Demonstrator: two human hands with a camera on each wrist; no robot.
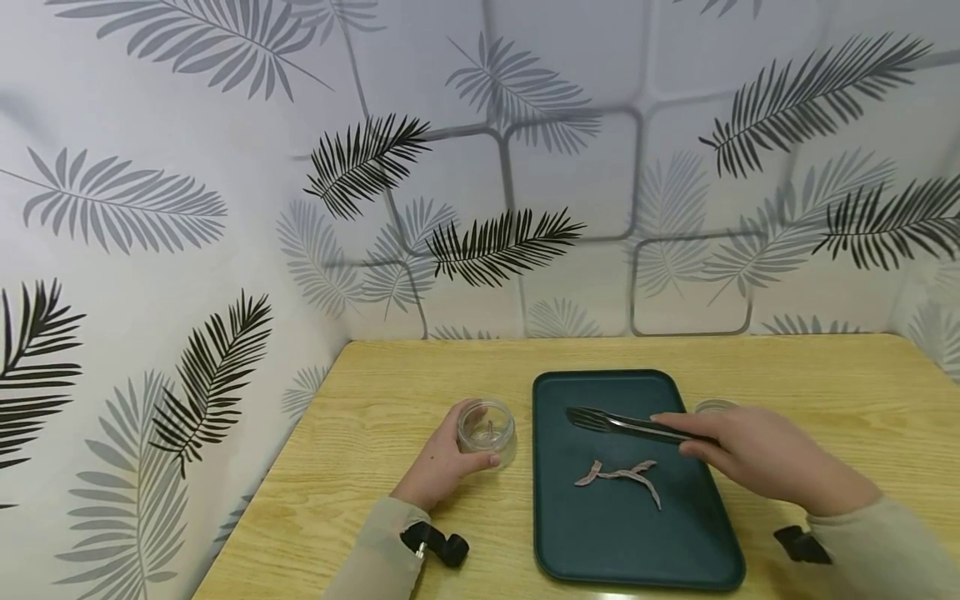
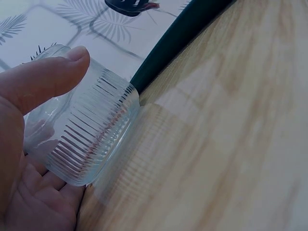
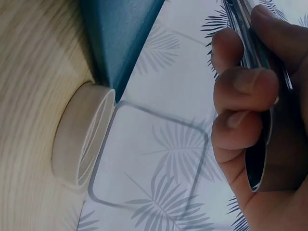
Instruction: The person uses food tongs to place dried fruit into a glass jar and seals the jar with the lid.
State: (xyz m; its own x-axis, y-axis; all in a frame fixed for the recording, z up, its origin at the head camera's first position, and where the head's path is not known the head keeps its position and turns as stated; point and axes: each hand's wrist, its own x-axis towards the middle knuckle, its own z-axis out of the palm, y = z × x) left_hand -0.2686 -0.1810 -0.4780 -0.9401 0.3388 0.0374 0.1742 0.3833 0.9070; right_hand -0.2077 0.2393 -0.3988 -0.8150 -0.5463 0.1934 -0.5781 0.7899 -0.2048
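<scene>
My left hand [image 1: 442, 457] holds a clear ribbed glass jar [image 1: 487, 432] upright on the table, thumb on the near side and fingers around the far side. A little reddish-brown matter shows inside the jar [image 2: 103, 127]. My right hand [image 1: 772, 458] grips metal tongs [image 1: 637, 425] with dark tips, the fingers wrapped around the handle [image 3: 284, 154]. The tongs reach left over the dark green tray [image 1: 630, 550]. A small reddish bit [image 2: 153, 6] shows at the tongs' tip in the left wrist view. Several thin pinkish-brown strips [image 1: 626, 475] lie on the tray below the tongs.
A round, pale, low-rimmed lid-like piece [image 3: 79, 134] stands on the table right of the tray, partly behind my right hand in the head view. The wooden table [image 1: 420, 375] meets a leaf-patterned wall [image 1: 525, 183] at the back and left.
</scene>
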